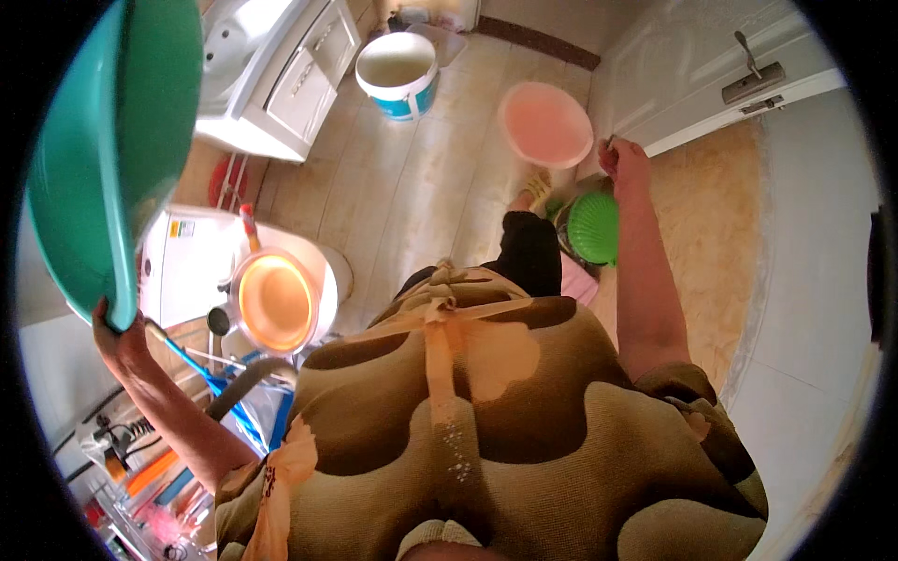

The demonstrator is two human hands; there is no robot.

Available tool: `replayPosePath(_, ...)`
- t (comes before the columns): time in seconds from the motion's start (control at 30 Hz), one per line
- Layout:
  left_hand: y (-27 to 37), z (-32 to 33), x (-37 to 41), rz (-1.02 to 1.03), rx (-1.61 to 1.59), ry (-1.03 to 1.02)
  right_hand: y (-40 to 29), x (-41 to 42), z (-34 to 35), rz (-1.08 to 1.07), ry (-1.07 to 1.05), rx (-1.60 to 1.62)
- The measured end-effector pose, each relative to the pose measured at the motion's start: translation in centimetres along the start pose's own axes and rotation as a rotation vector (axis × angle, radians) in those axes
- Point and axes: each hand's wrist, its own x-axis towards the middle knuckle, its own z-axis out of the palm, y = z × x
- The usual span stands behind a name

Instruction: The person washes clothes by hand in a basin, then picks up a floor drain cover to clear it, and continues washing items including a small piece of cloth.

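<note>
My left hand [119, 336] grips the rim of a large teal plastic basin [77, 182], which is tilted up on its side at the far left. On the right, my right hand [624, 160] is raised by the edge of the white door [673, 105], its fingers curled; a small bit of something shows at the fingertips, but I cannot tell what it is. Below that hand is a green ribbed plastic lid or basket [593, 228]. A pink basin [547, 125] lies on the floor, left of the hand.
A white and blue bucket [398, 73] stands on the tiled floor by a white vanity cabinet [302, 84]. At left, an orange-lit bowl [277, 303] rests near a white appliance [193, 263]. Cleaning tools with a blue handle [189, 357] stand below. The door has a metal handle [752, 80].
</note>
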Motion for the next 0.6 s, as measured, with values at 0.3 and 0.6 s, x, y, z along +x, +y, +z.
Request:
replayPosePath(0.3, 2.2, 18.6, -4.4, -0.080, 0.038, 0.012, 10.0, 4.3, -8.6, 0.331, 0.279, 0.060)
replayPosePath(0.6, -12.5, 33.1, -4.0, -0.235, 0.027, 0.016, 23.9, 6.4, -11.8, 0.822, 0.561, 0.641)
